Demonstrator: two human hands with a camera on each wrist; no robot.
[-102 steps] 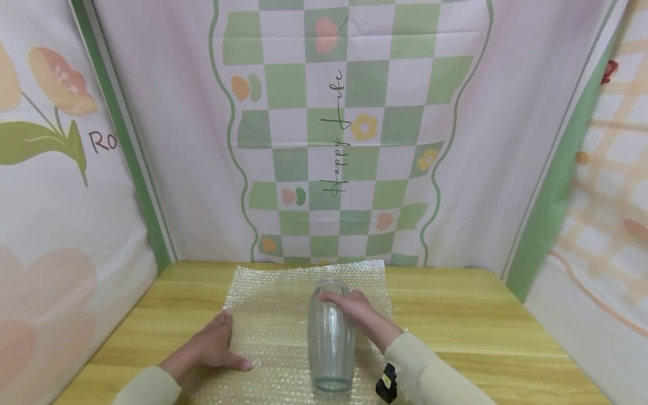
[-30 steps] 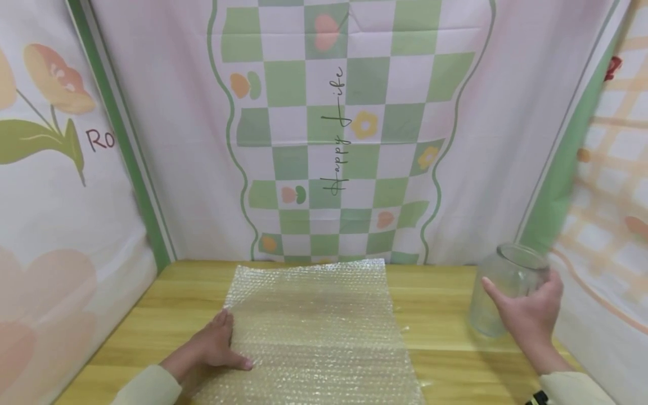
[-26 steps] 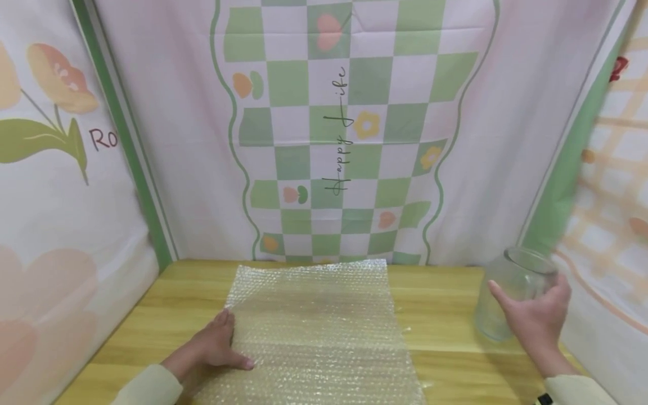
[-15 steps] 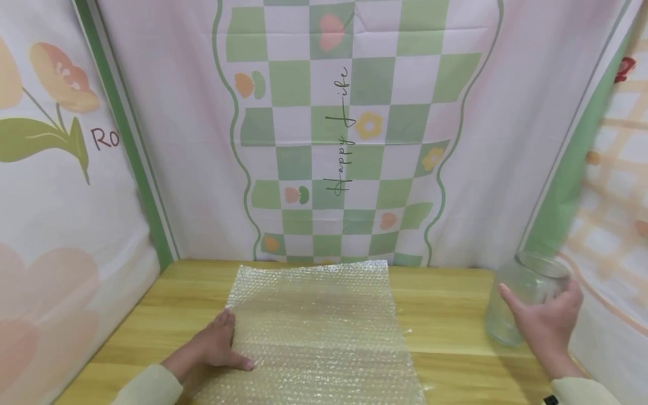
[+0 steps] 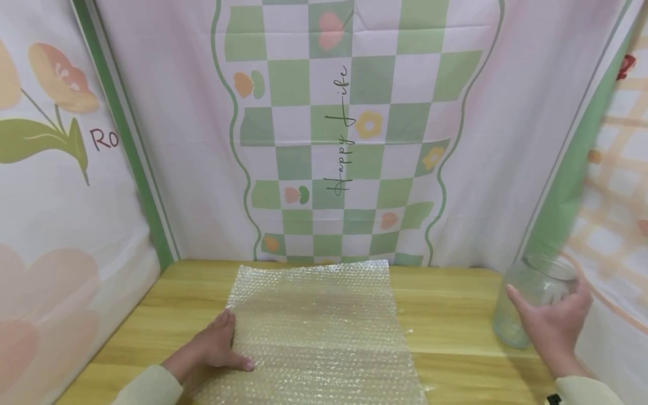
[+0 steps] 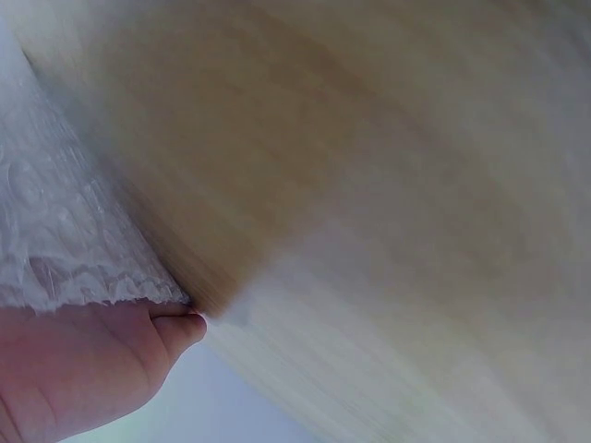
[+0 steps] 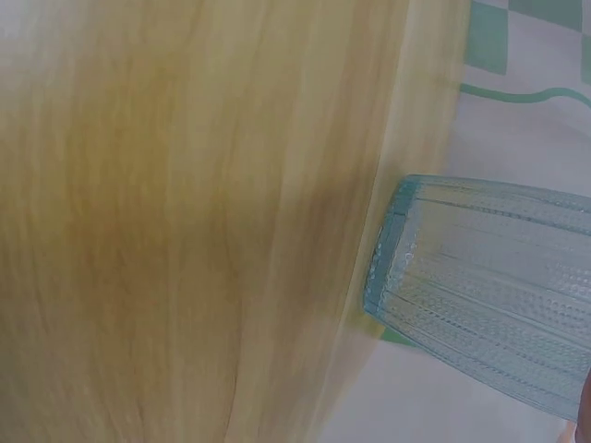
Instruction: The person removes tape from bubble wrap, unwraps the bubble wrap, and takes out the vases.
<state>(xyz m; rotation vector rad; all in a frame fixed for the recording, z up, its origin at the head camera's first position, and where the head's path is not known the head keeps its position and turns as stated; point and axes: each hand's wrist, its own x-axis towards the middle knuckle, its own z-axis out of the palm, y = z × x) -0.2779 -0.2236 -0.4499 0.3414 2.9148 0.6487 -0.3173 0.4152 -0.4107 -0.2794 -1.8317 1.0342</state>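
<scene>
My right hand grips a clear glass vase near its mouth, over the right end of the table. The vase stands slightly tilted, its open rim up and to the right. In the right wrist view, the ribbed glass vase shows its thick bluish base; whether that base touches the wood I cannot tell. A sheet of bubble wrap lies flat at the middle of the table. On its left edge rests my left hand, fingers extended and thumb spread over the wrap. The left wrist view shows this hand at the bubble wrap edge.
The wooden table has its right edge close to the vase. A checkered curtain hangs behind the table, and printed cloths close off both sides. A small black device sits at the right sleeve.
Earlier the right hand held the vase over the bubble wrap; it has carried it to the table's right end, drifting slightly further right in the last second. The left hand stays put.
</scene>
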